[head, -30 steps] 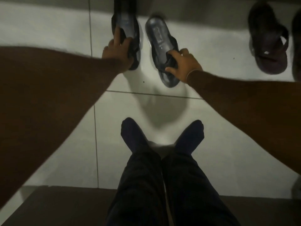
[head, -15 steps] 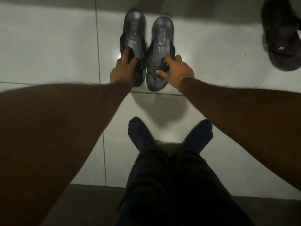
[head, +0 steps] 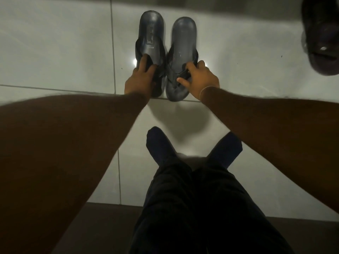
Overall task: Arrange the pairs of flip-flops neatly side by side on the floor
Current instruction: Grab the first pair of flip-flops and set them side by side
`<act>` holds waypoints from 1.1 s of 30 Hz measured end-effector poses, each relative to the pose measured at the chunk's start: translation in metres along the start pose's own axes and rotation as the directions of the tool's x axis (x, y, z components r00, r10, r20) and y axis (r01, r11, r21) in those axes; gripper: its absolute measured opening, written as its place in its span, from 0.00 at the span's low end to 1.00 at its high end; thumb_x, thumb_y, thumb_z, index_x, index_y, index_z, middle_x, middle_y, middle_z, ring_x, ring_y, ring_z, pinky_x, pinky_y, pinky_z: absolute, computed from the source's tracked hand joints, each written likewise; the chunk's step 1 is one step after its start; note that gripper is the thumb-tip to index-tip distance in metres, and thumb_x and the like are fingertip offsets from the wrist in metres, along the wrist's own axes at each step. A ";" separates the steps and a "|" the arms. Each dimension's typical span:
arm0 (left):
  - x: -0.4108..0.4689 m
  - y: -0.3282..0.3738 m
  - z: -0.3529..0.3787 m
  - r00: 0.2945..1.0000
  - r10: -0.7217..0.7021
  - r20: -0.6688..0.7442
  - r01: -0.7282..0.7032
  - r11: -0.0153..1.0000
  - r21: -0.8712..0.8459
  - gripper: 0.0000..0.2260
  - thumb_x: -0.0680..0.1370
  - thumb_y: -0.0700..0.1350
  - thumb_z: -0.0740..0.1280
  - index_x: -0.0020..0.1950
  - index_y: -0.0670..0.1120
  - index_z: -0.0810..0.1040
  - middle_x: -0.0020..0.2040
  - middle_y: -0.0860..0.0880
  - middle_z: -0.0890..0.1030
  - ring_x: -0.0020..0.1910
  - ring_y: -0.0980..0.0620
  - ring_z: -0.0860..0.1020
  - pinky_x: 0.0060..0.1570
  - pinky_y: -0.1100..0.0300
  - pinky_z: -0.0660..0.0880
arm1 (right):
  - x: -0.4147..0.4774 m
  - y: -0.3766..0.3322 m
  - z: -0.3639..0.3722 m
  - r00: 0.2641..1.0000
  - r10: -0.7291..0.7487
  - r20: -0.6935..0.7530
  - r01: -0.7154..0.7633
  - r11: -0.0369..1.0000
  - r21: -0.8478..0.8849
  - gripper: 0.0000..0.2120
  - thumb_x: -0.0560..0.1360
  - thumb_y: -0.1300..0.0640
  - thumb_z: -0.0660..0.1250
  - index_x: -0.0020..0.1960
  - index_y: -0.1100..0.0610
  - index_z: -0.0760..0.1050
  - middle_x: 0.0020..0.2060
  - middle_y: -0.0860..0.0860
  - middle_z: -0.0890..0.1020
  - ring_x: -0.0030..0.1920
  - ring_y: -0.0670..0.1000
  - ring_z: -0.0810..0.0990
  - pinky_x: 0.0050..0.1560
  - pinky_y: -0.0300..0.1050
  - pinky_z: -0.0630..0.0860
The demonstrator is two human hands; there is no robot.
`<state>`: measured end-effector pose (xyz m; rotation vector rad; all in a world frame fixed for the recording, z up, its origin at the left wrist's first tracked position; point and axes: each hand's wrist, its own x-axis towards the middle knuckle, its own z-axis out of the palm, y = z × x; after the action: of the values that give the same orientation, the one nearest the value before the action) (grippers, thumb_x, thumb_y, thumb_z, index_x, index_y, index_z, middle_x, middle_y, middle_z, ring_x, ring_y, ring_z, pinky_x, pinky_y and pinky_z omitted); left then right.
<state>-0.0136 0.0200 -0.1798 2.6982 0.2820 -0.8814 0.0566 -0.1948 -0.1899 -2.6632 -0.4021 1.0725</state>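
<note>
Two dark grey flip-flops lie side by side on the white tiled floor, touching along their inner edges. The left flip-flop (head: pixel 151 33) has my left hand (head: pixel 140 80) gripping its strap near the toe end. On the right flip-flop (head: pixel 183 43), my right hand (head: pixel 200 79) holds the black strap between thumb and fingers. Both soles rest flat on the tile, heels pointing away from me. The left flip-flop's toe end is hidden under my hand.
A darker flip-flop (head: pixel 322 37) lies at the far right, cut off by the frame edge. My legs in dark trousers and dark socks (head: pixel 159 143) stretch out below. A dark step or mat (head: pixel 91 226) runs along the bottom.
Both hands brought the two grey flip-flops together; a second ago they were apart and the right one angled. Now they lie parallel and touching.
</note>
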 end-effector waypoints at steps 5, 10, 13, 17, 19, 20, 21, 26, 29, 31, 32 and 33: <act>-0.003 0.003 0.001 1.000 -0.007 -0.012 0.007 1.000 -0.028 0.26 0.83 0.41 0.71 0.80 0.51 0.69 0.88 0.46 0.55 0.74 0.36 0.73 0.68 0.38 0.79 | 0.004 0.001 0.001 1.000 -0.008 -0.015 0.008 1.000 -0.006 0.27 0.81 0.36 0.64 0.74 0.49 0.66 0.68 0.59 0.72 0.63 0.62 0.79 0.59 0.58 0.81; -0.005 0.006 -0.002 1.000 -0.020 -0.008 0.019 0.999 -0.047 0.26 0.83 0.41 0.71 0.80 0.51 0.69 0.87 0.46 0.56 0.72 0.36 0.75 0.69 0.38 0.79 | 0.006 0.002 0.004 0.999 -0.014 -0.030 0.014 1.000 -0.022 0.28 0.81 0.36 0.64 0.74 0.50 0.65 0.68 0.59 0.72 0.63 0.63 0.79 0.58 0.59 0.81; -0.006 0.007 -0.002 1.000 -0.021 -0.004 0.020 0.998 -0.059 0.27 0.83 0.40 0.70 0.81 0.52 0.69 0.88 0.46 0.56 0.74 0.36 0.74 0.70 0.39 0.79 | 0.007 0.002 0.005 0.999 -0.010 -0.037 0.008 0.999 -0.033 0.28 0.81 0.37 0.64 0.75 0.50 0.65 0.69 0.59 0.71 0.63 0.63 0.78 0.59 0.58 0.80; -0.006 0.005 0.000 1.000 -0.019 -0.021 0.018 0.998 -0.061 0.27 0.83 0.40 0.70 0.81 0.53 0.69 0.89 0.47 0.54 0.74 0.36 0.74 0.68 0.39 0.79 | 0.009 0.001 0.006 1.000 0.001 -0.028 -0.002 0.999 -0.035 0.28 0.82 0.37 0.64 0.76 0.50 0.64 0.70 0.59 0.71 0.64 0.62 0.78 0.60 0.59 0.80; -0.005 0.004 0.002 1.000 -0.021 -0.023 0.020 0.998 -0.058 0.27 0.83 0.40 0.70 0.81 0.53 0.69 0.89 0.48 0.54 0.74 0.36 0.74 0.68 0.39 0.79 | 0.010 0.002 0.007 1.000 0.002 -0.029 -0.003 0.999 -0.036 0.28 0.82 0.37 0.64 0.76 0.50 0.64 0.70 0.59 0.70 0.65 0.62 0.78 0.60 0.59 0.80; -0.005 0.004 0.003 0.999 -0.024 -0.022 0.022 0.998 -0.055 0.27 0.83 0.41 0.70 0.81 0.53 0.69 0.89 0.47 0.54 0.74 0.36 0.74 0.68 0.39 0.79 | 0.011 0.003 0.008 1.000 0.003 -0.028 -0.004 0.999 -0.035 0.28 0.82 0.37 0.64 0.76 0.50 0.64 0.70 0.59 0.70 0.65 0.63 0.77 0.60 0.59 0.80; -0.004 0.004 0.004 0.999 -0.026 -0.020 0.024 0.998 -0.053 0.27 0.84 0.41 0.70 0.82 0.54 0.68 0.89 0.48 0.53 0.75 0.36 0.74 0.69 0.39 0.79 | 0.011 0.003 0.009 1.000 0.004 -0.027 -0.005 0.999 -0.032 0.28 0.82 0.37 0.64 0.76 0.50 0.64 0.71 0.59 0.70 0.65 0.63 0.77 0.60 0.60 0.80; -0.011 0.014 -0.002 0.998 -0.060 0.003 0.060 0.998 -0.013 0.35 0.83 0.45 0.71 0.87 0.55 0.60 0.90 0.46 0.46 0.77 0.35 0.71 0.72 0.38 0.76 | 0.002 0.005 0.003 0.999 0.036 0.030 -0.036 0.999 -0.003 0.36 0.80 0.34 0.64 0.83 0.43 0.55 0.75 0.60 0.67 0.69 0.65 0.74 0.64 0.63 0.77; -0.034 0.046 -0.015 0.993 -0.107 -0.049 0.110 0.992 0.068 0.37 0.86 0.53 0.65 0.90 0.52 0.48 0.90 0.44 0.42 0.87 0.35 0.56 0.85 0.38 0.56 | -0.023 0.003 -0.017 0.993 0.114 0.038 -0.113 0.994 -0.005 0.42 0.80 0.31 0.61 0.85 0.39 0.44 0.83 0.60 0.56 0.78 0.67 0.65 0.74 0.67 0.68; -0.058 0.078 -0.026 0.995 -0.085 -0.052 0.090 0.990 0.106 0.36 0.88 0.56 0.58 0.90 0.50 0.43 0.90 0.43 0.40 0.89 0.37 0.47 0.86 0.38 0.47 | -0.051 0.003 -0.040 0.989 0.147 0.004 -0.147 0.989 -0.006 0.42 0.80 0.30 0.58 0.85 0.39 0.41 0.86 0.58 0.51 0.83 0.64 0.57 0.80 0.66 0.60; -0.071 0.094 -0.033 0.998 -0.049 -0.033 0.053 0.991 0.123 0.35 0.88 0.56 0.56 0.90 0.49 0.43 0.90 0.44 0.41 0.89 0.38 0.46 0.86 0.38 0.46 | -0.070 0.005 -0.053 0.986 0.167 -0.007 -0.168 0.986 -0.013 0.41 0.81 0.30 0.56 0.85 0.39 0.39 0.86 0.57 0.49 0.85 0.62 0.54 0.82 0.65 0.56; -0.086 0.110 -0.041 1.000 0.000 -0.009 0.001 0.991 0.134 0.34 0.88 0.54 0.56 0.90 0.49 0.43 0.90 0.44 0.41 0.89 0.40 0.46 0.86 0.38 0.45 | -0.090 0.010 -0.067 0.981 0.192 -0.018 -0.193 0.981 -0.023 0.40 0.81 0.30 0.54 0.85 0.39 0.38 0.87 0.56 0.47 0.86 0.60 0.50 0.83 0.64 0.53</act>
<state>-0.0297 -0.0777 -0.0740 2.8255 0.2332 -0.9196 0.0427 -0.2430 -0.0889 -2.7762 -0.1576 1.1054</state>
